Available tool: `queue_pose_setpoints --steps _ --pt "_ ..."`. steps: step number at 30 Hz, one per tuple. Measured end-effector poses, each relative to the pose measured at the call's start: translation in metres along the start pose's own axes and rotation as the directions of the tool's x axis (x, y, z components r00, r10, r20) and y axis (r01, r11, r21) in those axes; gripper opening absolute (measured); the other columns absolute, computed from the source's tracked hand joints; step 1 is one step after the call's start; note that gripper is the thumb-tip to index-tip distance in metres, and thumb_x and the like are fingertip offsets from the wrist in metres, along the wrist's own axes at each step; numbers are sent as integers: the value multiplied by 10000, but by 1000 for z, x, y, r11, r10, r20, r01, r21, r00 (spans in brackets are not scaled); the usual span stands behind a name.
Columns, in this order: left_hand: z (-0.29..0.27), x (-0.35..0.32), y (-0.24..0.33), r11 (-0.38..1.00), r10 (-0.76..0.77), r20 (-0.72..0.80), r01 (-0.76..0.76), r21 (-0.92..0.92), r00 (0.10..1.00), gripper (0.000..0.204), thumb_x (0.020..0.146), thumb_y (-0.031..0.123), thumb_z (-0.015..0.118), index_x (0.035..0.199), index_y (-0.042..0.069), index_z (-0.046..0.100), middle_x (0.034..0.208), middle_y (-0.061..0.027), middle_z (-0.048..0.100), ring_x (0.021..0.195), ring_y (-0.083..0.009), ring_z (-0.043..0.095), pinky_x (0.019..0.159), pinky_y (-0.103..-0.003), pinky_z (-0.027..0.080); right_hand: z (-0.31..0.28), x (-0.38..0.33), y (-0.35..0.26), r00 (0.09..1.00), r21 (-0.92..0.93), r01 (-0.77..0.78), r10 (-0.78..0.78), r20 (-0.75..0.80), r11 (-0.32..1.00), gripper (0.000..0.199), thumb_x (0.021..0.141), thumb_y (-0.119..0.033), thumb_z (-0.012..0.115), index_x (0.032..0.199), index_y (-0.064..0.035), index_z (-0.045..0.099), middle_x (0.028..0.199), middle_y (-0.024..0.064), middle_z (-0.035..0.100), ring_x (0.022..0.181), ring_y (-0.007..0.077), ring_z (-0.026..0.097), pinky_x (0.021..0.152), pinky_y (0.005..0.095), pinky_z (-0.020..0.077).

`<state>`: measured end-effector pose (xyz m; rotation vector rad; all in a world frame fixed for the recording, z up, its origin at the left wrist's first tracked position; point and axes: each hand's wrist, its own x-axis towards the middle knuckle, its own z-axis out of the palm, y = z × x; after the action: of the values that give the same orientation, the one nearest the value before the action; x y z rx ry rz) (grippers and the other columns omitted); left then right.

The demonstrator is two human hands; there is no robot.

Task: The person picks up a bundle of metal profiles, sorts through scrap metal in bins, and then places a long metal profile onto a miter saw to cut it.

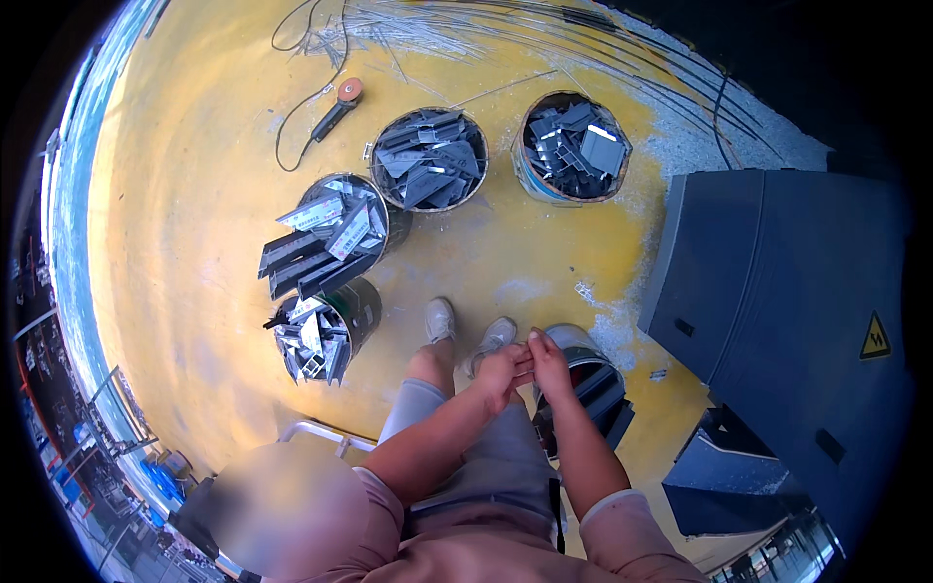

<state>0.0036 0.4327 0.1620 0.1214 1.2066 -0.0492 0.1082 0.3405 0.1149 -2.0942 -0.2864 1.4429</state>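
My left hand and my right hand meet in front of my body, fingers curled and pressed against each other. Anything between them is too small or hidden to make out. Just beyond and below my right hand stands a drum with long dark profile offcuts in it; my right forearm covers part of it. Under my hands are my legs in grey shorts and my light shoes.
Drums of metal offcuts stand ahead and left: one, another, one with long profiles, one with pale scraps. An angle grinder with its cord lies on the yellow floor. A dark cabinet is at right; thin strips lie far off.
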Motion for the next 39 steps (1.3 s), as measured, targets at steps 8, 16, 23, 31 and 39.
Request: queue_pose_setpoints --steps 8,16,23,31,39 --pt "-38 95 66 422 300 53 -183 888 952 295 915 237 509 1131 70 621 998 -163 677 931 -247 657 835 -359 490 -103 88 16 965 341 -137 202 -164 930 318 902 -167 599 1181 -15 615 847 29 638 753 105 569 676 247 450" --pt "-29 106 162 -390 208 247 -151 908 947 325 871 235 521 1154 103 609 1107 -130 637 1098 -299 588 999 -472 383 -114 230 -56 949 509 -92 230 -216 856 334 914 -170 572 1213 -21 591 980 39 660 782 104 590 679 244 470" --pt "-51 124 189 -471 61 288 -227 853 956 340 838 215 507 1132 97 630 1187 -108 580 1207 -268 488 1051 -480 300 -109 347 -115 834 372 119 111 -541 921 408 930 -220 575 1294 -39 543 1259 95 584 1012 187 603 842 326 495" --pt "-39 142 205 -475 89 219 -152 867 972 305 795 174 518 1050 94 665 1127 -110 586 1153 -273 508 1013 -462 335 -102 356 -134 945 103 20 15 -325 994 533 835 -176 693 1294 -14 476 1236 173 543 1088 272 575 932 340 457" --pt "-32 150 210 -425 72 187 -139 894 980 292 788 158 511 1023 89 670 1151 -108 596 1175 -274 502 1011 -439 344 -30 314 -179 919 680 268 30 -393 682 619 811 30 690 1336 -41 370 1145 92 527 933 152 593 758 284 527"
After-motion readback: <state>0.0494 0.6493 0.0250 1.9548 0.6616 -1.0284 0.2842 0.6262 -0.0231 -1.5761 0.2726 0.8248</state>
